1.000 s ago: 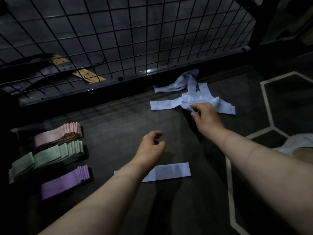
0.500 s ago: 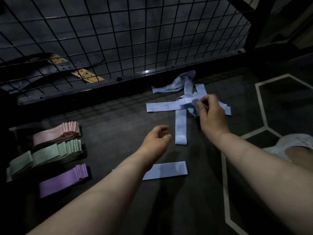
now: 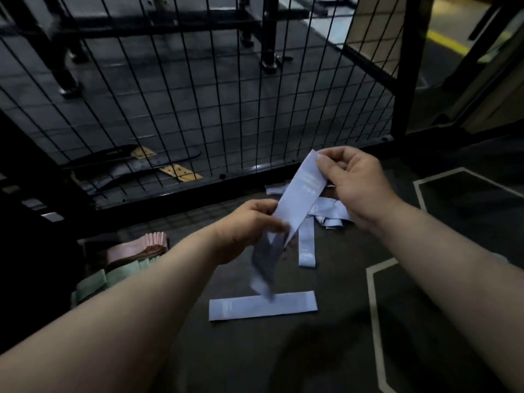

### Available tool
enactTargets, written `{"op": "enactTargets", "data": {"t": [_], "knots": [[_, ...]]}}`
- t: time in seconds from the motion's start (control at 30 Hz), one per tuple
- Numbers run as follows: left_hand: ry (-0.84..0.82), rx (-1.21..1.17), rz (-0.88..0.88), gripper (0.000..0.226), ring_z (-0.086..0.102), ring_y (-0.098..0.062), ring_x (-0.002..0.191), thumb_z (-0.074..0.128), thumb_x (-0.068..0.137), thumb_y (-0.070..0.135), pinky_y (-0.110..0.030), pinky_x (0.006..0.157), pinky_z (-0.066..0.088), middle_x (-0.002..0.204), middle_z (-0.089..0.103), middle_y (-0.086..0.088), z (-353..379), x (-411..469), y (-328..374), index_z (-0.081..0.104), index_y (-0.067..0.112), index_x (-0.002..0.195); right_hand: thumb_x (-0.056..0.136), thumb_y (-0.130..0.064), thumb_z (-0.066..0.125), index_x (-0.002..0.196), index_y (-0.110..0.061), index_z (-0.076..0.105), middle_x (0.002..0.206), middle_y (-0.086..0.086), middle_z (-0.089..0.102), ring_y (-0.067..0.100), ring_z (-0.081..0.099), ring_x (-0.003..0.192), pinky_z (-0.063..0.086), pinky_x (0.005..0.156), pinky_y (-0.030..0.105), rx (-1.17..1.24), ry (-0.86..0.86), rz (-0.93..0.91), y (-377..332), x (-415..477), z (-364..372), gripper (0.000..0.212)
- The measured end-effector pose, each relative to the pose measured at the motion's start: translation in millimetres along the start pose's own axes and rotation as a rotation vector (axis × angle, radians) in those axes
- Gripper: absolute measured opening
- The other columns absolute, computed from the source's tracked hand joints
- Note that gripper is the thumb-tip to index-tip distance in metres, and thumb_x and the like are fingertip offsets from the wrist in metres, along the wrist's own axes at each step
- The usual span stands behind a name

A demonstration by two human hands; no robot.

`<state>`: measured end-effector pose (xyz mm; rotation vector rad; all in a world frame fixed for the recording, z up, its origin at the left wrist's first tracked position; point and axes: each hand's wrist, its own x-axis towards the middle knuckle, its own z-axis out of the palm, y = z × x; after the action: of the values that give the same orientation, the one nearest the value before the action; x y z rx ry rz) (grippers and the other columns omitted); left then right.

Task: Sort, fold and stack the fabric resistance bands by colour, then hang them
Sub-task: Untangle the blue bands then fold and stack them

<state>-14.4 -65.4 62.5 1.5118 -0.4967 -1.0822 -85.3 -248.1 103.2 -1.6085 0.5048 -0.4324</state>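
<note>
Left hand (image 3: 249, 231) and right hand (image 3: 354, 180) pinch a raised blue band (image 3: 304, 191) in their fingers | seemingly done: pink stack (image 3: 141, 248), green stack (image 3: 113, 276), one folded blue band (image 3: 263, 307) | left: loose blue pile (image 3: 331, 214), hanging

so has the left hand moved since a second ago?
Yes. The left hand went away from the flat blue band toward the fence, now gripping the lifted band.

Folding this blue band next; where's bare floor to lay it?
Bare floor: between the flat blue band and the white floor line, and nearer than that band. Crowded: blue pile by the mesh fence; pink stack and green stack at left.
</note>
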Motion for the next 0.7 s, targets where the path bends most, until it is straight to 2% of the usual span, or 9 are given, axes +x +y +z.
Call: {"op": "enactTargets", "data": {"t": [0.07,0.13,0.2,0.3,0.47,0.53,0.6,0.67,0.7], "knots": [[-0.088,-0.019,-0.030,0.020,0.069,-0.025,0.068,0.053,0.089,-0.005,-0.034,0.062,0.057,0.081,0.070,-0.017,-5.5,-19.1,8.8,0.063,-0.001,0.107,0.096,-0.014,0.061,0.099,-0.009,0.065,0.082,0.004,0.067,0.017,0.064,0.079,0.059,0.073,0.042,0.048,0.033,0.030,-10.4,-8.9,-2.0,0.007],[-0.151,-0.005,-0.046,0.018,0.067,-0.025,0.060,0.057,0.085,0.002,-0.031,0.058,0.055,0.074,0.070,-0.016,-10.3,-38.2,16.7,0.063,-0.002,0.101,0.096,-0.014,0.061,0.098,-0.009,0.064,0.080,0.003,0.068,0.015,0.066,0.076,0.060,0.065,0.035,0.092,0.064,0.042,-20.7,-19.2,-5.3,0.006],[-0.188,0.037,-0.057,0.019,0.064,-0.027,0.058,0.061,0.081,0.009,-0.032,0.061,0.054,0.073,0.069,-0.018,-15.8,-55.7,26.0,0.066,-0.002,0.097,0.097,-0.013,0.061,0.098,-0.009,0.064,0.083,0.005,0.068,0.016,0.068,0.076,0.057,0.060,0.029,0.152,0.098,0.058,-30.5,-27.8,-9.6,0.006],[-0.161,0.120,-0.061,0.010,0.066,-0.028,0.064,0.066,0.082,0.010,-0.032,0.066,0.055,0.082,0.071,-0.020,-28.2,-78.5,36.5,0.073,0.006,0.088,0.097,-0.016,0.061,0.100,-0.009,0.063,0.092,0.007,0.069,0.017,0.069,0.083,0.059,0.064,0.027,0.222,0.168,0.108,-39.5,-37.3,-15.8,0.008],[-0.118,0.268,-0.182,0.007,0.068,-0.034,0.072,0.069,0.087,0.007,-0.051,0.081,0.052,0.091,0.071,-0.025,-42.9,-110.8,32.9,0.071,0.003,0.091,0.097,-0.017,0.060,0.109,-0.006,0.062,0.101,0.008,0.069,0.020,0.069,0.091,0.058,0.063,0.026,0.280,0.199,0.161,-52.5,-52.2,-17.1,0.016],[-0.095,0.359,-0.249,0.016,0.070,-0.033,0.081,0.070,0.087,0.007,-0.045,0.079,0.056,0.096,0.072,-0.021,-42.0,-118.9,32.8,0.068,0.001,0.101,0.097,-0.017,0.060,0.109,-0.008,0.063,0.100,0.007,0.069,0.020,0.069,0.092,0.059,0.066,0.028,0.243,0.144,0.111,-61.3,-62.8,-15.5,0.015],[-0.050,0.593,-0.275,0.040,0.069,-0.022,0.100,0.076,0.084,0.013,-0.031,0.084,0.055,0.111,0.071,-0.007,-39.5,-123.8,37.1,0.061,0.010,0.122,0.097,-0.016,0.061,0.104,-0.010,0.064,0.093,0.004,0.070,0.015,0.070,0.085,0.058,0.066,0.028,0.193,0.029,0.023,-73.3,-77.3,-11.0,0.010],[0.071,0.736,-0.183,0.069,0.057,-0.011,0.121,0.079,0.081,0.013,-0.023,0.100,0.046,0.132,0.058,0.006,-28.2,-129.7,50.5,0.046,0.017,0.141,0.095,-0.013,0.063,0.102,-0.007,0.066,0.087,0.006,0.070,0.012,0.068,0.076,0.056,0.061,0.026,0.101,-0.136,-0.064,-85.9,-92.7,-2.3,0.009],[0.108,0.683,-0.081,0.073,0.053,-0.009,0.126,0.079,0.081,0.010,-0.024,0.107,0.041,0.136,0.054,0.007,-21.4,-133.1,59.0,0.042,0.018,0.144,0.093,-0.011,0.065,0.102,-0.005,0.067,0.086,0.007,0.070,0.011,0.066,0.074,0.055,0.060,0.024,0.027,-0.214,-0.099,-91.8,-101.1,3.3,0.011]]}}
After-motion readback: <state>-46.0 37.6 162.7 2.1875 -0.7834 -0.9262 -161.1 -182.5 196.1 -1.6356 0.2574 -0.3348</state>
